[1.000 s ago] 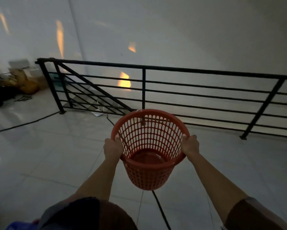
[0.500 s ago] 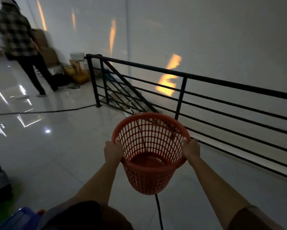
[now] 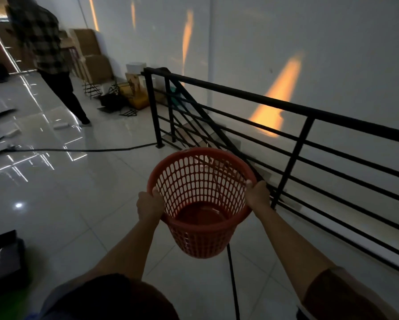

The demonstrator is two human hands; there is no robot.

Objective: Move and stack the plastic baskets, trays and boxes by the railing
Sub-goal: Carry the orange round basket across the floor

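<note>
A round red plastic basket (image 3: 201,218) with slotted walls hangs in the air in front of me, upright and with nothing in it. My left hand (image 3: 149,204) grips its rim on the left side, thumb over the edge. On the right side my right hand (image 3: 258,195) grips the rim the same way. The black metal railing (image 3: 293,107) runs from the middle of the view off to the right, just beyond the basket.
A person in a checked shirt (image 3: 41,40) walks away at the far left. Cardboard boxes (image 3: 94,58) and clutter sit by the wall behind the railing's end post. A black cable (image 3: 78,150) crosses the glossy tiled floor; another (image 3: 232,285) runs under the basket. A dark box (image 3: 2,252) lies at lower left.
My view has swung left along the railing, bringing the walking person and the boxes into sight. Both hands keep the same hold on the basket.
</note>
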